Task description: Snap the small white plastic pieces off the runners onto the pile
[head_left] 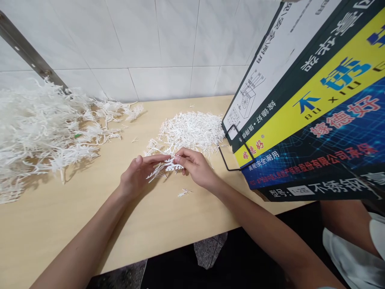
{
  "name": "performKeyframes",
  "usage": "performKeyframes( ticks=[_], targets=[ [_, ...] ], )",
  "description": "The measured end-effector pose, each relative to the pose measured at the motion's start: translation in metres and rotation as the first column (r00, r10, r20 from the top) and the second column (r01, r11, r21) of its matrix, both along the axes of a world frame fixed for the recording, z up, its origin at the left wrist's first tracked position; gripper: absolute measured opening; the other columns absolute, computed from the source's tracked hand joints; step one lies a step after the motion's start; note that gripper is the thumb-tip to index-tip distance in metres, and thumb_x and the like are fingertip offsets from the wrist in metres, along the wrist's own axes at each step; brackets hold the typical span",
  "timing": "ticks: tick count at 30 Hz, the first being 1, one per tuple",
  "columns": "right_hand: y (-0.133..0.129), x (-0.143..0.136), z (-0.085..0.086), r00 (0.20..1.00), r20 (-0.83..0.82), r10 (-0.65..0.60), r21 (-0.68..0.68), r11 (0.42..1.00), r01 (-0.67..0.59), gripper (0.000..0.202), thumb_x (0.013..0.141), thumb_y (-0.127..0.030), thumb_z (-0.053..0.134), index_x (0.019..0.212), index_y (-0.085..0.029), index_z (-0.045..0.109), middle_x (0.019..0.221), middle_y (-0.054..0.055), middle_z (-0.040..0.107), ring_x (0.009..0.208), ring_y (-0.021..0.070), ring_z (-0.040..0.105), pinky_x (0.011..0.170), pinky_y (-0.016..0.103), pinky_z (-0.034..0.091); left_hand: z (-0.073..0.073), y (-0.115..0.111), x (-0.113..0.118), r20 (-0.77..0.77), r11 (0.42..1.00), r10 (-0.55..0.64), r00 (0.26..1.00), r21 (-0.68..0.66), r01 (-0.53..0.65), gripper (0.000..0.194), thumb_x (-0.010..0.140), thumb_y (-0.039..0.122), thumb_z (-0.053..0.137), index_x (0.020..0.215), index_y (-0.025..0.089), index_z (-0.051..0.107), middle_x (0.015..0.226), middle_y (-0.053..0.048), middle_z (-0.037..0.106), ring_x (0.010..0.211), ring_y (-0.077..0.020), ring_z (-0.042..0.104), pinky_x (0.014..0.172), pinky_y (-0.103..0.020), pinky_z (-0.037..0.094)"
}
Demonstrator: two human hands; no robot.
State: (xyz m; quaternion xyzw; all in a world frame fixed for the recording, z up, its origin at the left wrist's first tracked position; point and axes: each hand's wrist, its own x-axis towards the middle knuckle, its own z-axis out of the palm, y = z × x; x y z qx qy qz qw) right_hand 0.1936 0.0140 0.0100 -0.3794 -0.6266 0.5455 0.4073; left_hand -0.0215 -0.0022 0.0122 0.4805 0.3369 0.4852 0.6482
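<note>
At the middle of the table, my right hand (195, 166) pinches a white branched plastic sprig (155, 171) between thumb and fingers. Thin forked ends of the sprig stick out to the left. My left hand (135, 174) is open beside it, fingers stretched toward the right hand and thumb raised apart from them. Its fingers reach the sprig; whether they bear any of its weight I cannot tell. Just behind the hands lies a heap of small white pieces (195, 130). A few loose white bits (185, 192) lie in front of my right hand.
A large tangled pile of white branched plastic (45, 124) covers the left of the wooden table (144, 233). A big printed carton (300, 120) with a black wire loop (230, 169) stands at the right. Behind is a tiled wall (162, 48). Another person's arm (349, 224) shows at lower right.
</note>
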Motion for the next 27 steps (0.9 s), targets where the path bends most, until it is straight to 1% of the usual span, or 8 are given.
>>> performKeyframes(
  ticks=[5,8,11,14,17,20,22,27],
  targets=[
    [-0.007,-0.007,0.007,0.998,0.035,0.05,-0.039,0.998,-0.049,0.022,0.095,-0.04,0.063,0.086,-0.02,0.062,0.073,-0.002,0.061,0.058,0.0093,0.058,0.048,0.02,0.042,-0.001,0.002,0.006,-0.269,0.999,0.028,0.963,0.026,-0.022,0.03,0.072,0.039,0.09,0.08,0.016,0.071,0.078,-0.005,0.072,0.075,-0.0211,0.069,0.07,-0.032,0.052],
    [-0.006,-0.007,0.007,0.997,0.017,0.08,-0.073,0.994,-0.078,0.023,0.094,-0.039,0.063,0.086,-0.018,0.066,0.068,-0.002,0.06,0.054,0.0087,0.055,0.048,0.021,0.043,-0.002,0.001,0.012,-0.302,0.999,0.032,0.953,0.041,-0.02,0.037,0.075,0.036,0.088,0.072,0.018,0.056,0.068,0.0,0.062,0.067,-0.0159,0.062,0.062,-0.027,0.046],
    [0.0,-0.004,0.004,0.995,-0.041,0.088,-0.101,0.991,-0.091,0.023,0.091,-0.04,0.067,0.093,-0.018,0.07,0.07,-0.001,0.064,0.055,0.0102,0.058,0.051,0.023,0.046,-0.004,0.001,0.014,-0.255,0.991,0.118,0.96,0.095,-0.097,0.038,0.081,0.039,0.083,0.073,0.019,0.05,0.071,-0.001,0.061,0.07,-0.016,0.061,0.063,-0.028,0.045],
    [0.005,-0.002,0.0,0.998,-0.053,0.046,-0.09,0.995,-0.051,0.023,0.086,-0.038,0.073,0.096,-0.018,0.071,0.07,-0.001,0.065,0.056,0.0109,0.058,0.052,0.025,0.046,-0.005,0.001,0.012,-0.256,0.982,0.173,0.951,0.125,-0.144,0.033,0.081,0.041,0.083,0.082,0.019,0.057,0.08,-0.003,0.066,0.076,-0.0182,0.063,0.067,-0.029,0.047],
    [0.005,-0.001,-0.003,1.0,-0.004,0.007,-0.003,1.0,-0.007,0.02,0.089,-0.038,0.071,0.093,-0.019,0.07,0.071,-0.001,0.064,0.06,0.011,0.056,0.056,0.025,0.046,-0.003,0.001,0.012,-0.363,0.989,0.12,0.924,0.124,-0.08,0.032,0.083,0.045,0.079,0.097,0.019,0.07,0.092,-0.007,0.07,0.082,-0.0207,0.063,0.07,-0.032,0.047],
    [0.003,-0.001,-0.003,0.992,0.12,-0.048,0.156,0.987,0.029,0.021,0.094,-0.039,0.065,0.091,-0.019,0.07,0.076,-0.001,0.065,0.066,0.0115,0.055,0.061,0.026,0.044,0.0,-0.001,0.012,-0.491,0.987,0.071,0.868,0.158,0.008,0.032,0.088,0.048,0.072,0.085,0.016,0.075,0.08,-0.005,0.066,0.075,-0.0189,0.057,0.068,-0.031,0.043],
    [0.003,0.0,-0.001,0.982,0.176,-0.069,0.229,0.973,0.027,0.023,0.097,-0.04,0.062,0.09,-0.019,0.07,0.078,0.0,0.065,0.069,0.0119,0.055,0.063,0.026,0.043,0.002,-0.002,0.013,-0.508,0.985,0.084,0.857,0.174,0.006,0.033,0.089,0.047,0.071,0.079,0.016,0.074,0.074,-0.003,0.062,0.072,-0.0171,0.053,0.066,-0.03,0.04],
    [0.003,0.001,0.003,0.978,0.194,-0.079,0.296,0.955,0.018,0.02,0.096,-0.038,0.063,0.09,-0.02,0.071,0.085,0.001,0.069,0.077,0.0141,0.06,0.068,0.026,0.044,0.003,-0.003,0.015,-0.457,0.993,0.084,0.886,0.11,-0.037,0.03,0.087,0.046,0.073,0.089,0.017,0.078,0.081,-0.004,0.067,0.074,-0.0177,0.054,0.066,-0.028,0.039]
  ],
)
